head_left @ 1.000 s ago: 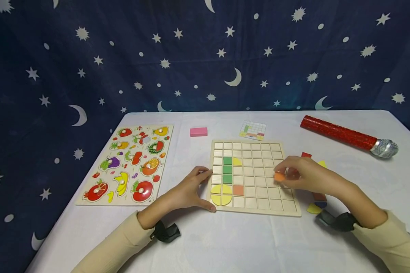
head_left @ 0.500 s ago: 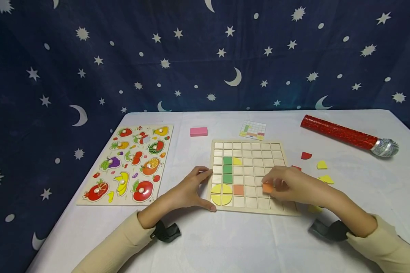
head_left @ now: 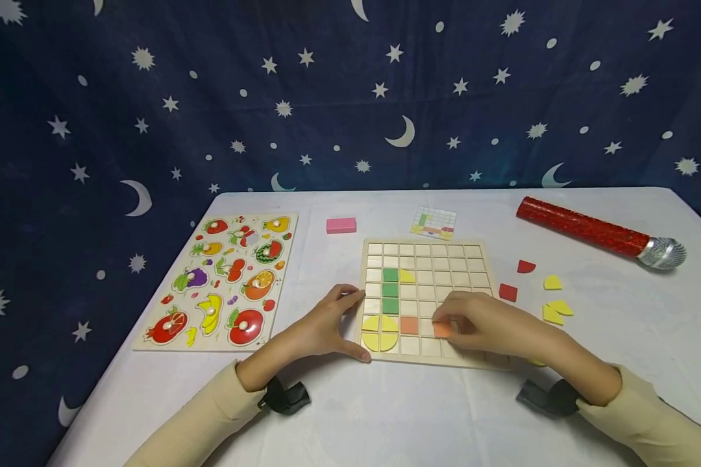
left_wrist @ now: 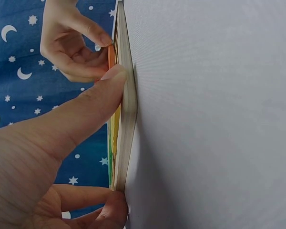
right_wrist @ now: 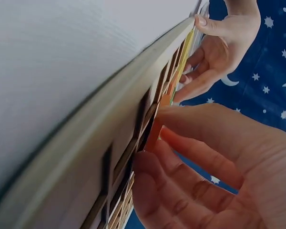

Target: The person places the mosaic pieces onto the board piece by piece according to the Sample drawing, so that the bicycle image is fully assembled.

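1. One orange tile [head_left: 442,330] is located at 9 o'clock from the right hand [head_left: 485,322] and 3 o'clock from the left hand [head_left: 327,324], at the wooden grid board [head_left: 444,263]. Seating in a cell cannot be determined.
2. Right hand: pinches the tile between thumb and fingers.
3. Left hand: spread wide, thumb and fingers touching the board's edge at 8 to 9 o'clock.
4. Tile appearance: thin, flat, plain orange; outline partly covered by fingers.
5. Adjacent parts: a square salmon tile [head_left: 409,325] at 9 o'clock; three green tiles [head_left: 391,290], in a column, at 10 o'clock.
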A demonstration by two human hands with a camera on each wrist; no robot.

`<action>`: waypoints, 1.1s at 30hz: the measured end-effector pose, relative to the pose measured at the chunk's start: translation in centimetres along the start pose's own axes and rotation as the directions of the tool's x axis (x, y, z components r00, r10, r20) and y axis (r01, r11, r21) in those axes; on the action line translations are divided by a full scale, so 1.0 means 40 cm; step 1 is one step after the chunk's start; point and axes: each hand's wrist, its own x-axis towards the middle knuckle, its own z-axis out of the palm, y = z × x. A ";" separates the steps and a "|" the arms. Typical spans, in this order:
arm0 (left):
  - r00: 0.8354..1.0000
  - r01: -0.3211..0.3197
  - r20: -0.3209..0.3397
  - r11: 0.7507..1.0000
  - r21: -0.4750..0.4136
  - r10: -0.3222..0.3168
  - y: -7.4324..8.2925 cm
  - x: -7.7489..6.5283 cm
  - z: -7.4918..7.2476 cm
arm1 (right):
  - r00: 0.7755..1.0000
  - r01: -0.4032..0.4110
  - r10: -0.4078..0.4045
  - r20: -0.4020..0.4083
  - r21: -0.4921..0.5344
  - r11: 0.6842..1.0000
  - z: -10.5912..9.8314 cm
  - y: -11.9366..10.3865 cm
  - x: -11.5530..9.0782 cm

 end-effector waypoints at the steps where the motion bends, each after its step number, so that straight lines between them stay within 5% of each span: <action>1: 1.000 0.001 0.000 1.000 -0.001 -0.001 0.000 0.000 0.000 | 1.000 0.012 -0.012 -0.002 -0.003 1.000 0.001 -0.001 0.004; 33: 1.000 0.013 -0.003 1.000 -0.008 -0.013 0.000 0.000 0.002 | 0.995 0.097 -0.097 -0.009 0.055 0.994 0.022 0.001 0.027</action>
